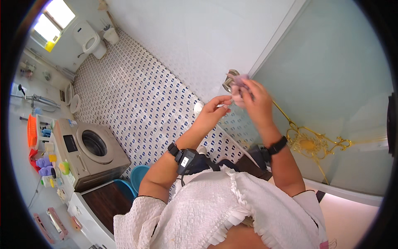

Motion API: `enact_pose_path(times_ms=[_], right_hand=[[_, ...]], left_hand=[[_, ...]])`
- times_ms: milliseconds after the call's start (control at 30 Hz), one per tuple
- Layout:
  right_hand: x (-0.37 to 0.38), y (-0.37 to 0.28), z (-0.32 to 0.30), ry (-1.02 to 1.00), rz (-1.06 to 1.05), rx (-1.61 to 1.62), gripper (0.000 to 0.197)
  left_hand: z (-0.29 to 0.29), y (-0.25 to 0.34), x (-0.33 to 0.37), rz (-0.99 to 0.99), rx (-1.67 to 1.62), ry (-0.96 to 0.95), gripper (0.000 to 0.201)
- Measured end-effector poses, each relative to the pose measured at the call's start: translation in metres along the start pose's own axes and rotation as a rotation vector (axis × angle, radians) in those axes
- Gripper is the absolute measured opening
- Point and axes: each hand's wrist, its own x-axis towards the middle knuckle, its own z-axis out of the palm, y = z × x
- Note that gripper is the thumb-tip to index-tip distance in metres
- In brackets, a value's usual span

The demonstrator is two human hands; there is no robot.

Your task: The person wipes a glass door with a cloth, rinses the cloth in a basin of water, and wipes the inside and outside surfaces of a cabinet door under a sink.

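My right hand [255,101] is closed around a small pale pink cloth [239,85] and presses it against a metal door handle [229,79] on a frosted glass door [331,83]. My left hand [215,108] is raised just left of it, fingers pinched together near the cloth's lower edge; whether it grips the cloth is hard to tell. Both wrists carry dark bands with small devices. The handle is mostly hidden behind the cloth and my fingers.
A gold ornament [309,143] decorates the door. Behind me lie a blue-patterned tiled floor [137,95], a washing machine [89,151], blue buckets [141,176], a toilet [91,39], and a shelf of bottles [47,162] at left.
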Motion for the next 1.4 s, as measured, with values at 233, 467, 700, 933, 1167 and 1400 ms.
enact_pose_path(times_ms=[233, 467, 700, 933, 1167, 1400], right_hand=[[-0.004, 0.007, 0.055, -0.229, -0.053, -0.128, 0.035], [-0.017, 0.031, 0.045, -0.177, -0.075, -0.003, 0.031], [-0.036, 0.044, -0.003, -0.191, -0.004, -0.013, 0.026], [0.012, 0.012, -0.002, 0.017, -0.279, -0.067, 0.032], [0.023, -0.001, 0.031, 0.013, -0.249, -0.057, 0.033], [0.024, -0.004, 0.070, 0.052, -0.141, -0.405, 0.032]], left_hand=[[-0.026, -0.023, -0.007, -0.093, 0.057, 0.109, 0.023], [-0.018, -0.015, 0.005, -0.066, 0.060, 0.214, 0.025], [-0.012, -0.007, 0.020, -0.032, 0.098, 0.265, 0.028], [0.010, 0.031, 0.056, -0.031, -0.327, 0.056, 0.033], [-0.023, 0.055, 0.082, 0.281, 0.018, -0.137, 0.029], [-0.072, 0.046, 0.121, 0.256, 0.152, -0.207, 0.030]])
